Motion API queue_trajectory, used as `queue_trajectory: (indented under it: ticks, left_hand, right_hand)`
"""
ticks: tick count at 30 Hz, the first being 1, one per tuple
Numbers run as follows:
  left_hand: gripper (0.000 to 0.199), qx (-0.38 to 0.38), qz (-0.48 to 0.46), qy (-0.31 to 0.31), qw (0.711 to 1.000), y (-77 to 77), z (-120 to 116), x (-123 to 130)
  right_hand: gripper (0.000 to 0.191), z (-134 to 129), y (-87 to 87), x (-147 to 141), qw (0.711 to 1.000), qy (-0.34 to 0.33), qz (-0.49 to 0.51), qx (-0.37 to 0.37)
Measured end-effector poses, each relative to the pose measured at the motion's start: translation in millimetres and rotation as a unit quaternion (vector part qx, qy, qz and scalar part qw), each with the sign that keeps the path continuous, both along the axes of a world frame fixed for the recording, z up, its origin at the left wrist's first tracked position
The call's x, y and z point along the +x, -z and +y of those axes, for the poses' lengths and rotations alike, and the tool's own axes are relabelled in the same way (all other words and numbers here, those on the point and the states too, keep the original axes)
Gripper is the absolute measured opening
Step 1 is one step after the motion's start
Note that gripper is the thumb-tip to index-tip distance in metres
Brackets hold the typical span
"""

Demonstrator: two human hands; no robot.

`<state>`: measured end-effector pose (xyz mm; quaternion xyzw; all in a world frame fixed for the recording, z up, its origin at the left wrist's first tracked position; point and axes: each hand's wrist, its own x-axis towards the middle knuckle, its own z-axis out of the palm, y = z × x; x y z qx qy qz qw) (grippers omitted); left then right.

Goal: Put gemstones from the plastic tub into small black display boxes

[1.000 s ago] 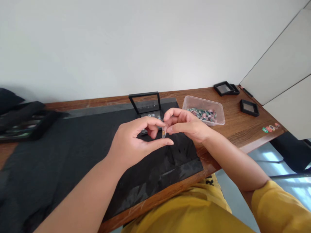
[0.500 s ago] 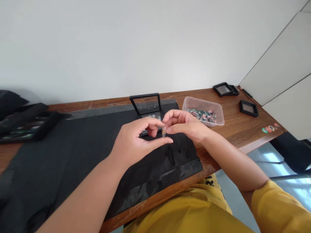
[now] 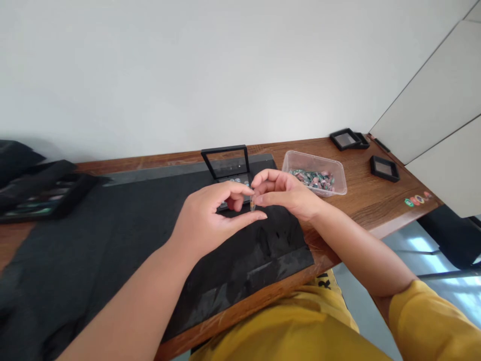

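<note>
Between my hands is a small, narrow, clear piece (image 3: 253,202) with an orange-brown patch; its exact kind is too small to tell. My right hand (image 3: 282,193) pinches it from the side with thumb and forefinger. The forefinger and thumb of my left hand (image 3: 210,210) curve around it, at its top and bottom ends. Just behind the fingers, an open black case (image 3: 225,160) stands with its clear-windowed lid raised. Several small pale round pieces (image 3: 235,179) lie in its base, which my hands partly hide.
A clear plastic tub (image 3: 340,180) holds many pink and green pieces (image 3: 315,179). Black framed cases (image 3: 384,168) lie at the right, near colourful stickers (image 3: 417,200). A black mat (image 3: 143,210) covers the wooden table (image 3: 356,200). At far left sits a black tray (image 3: 62,200) of pieces.
The small clear piece has turned slightly between my fingers, so its orange-brown patch looks narrower. Both hands stay almost in the same place.
</note>
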<state>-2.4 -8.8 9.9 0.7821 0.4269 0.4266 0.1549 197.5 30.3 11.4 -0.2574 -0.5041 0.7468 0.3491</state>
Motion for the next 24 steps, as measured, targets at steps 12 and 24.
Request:
queue_trajectory:
  ticks: [12,24]
  left_hand:
    - [0.034,0.001,0.002,-0.012,1.000,3.3,2,-3]
    - [0.034,-0.008,0.112,-0.091,0.990,29.3,29,-33]
  right_hand:
    - [0.031,0,0.8,-1,0.999,0.024,-0.035,0.024]
    - [0.014,-18,-8.4,-4,0.879,0.259,-0.166,0.363]
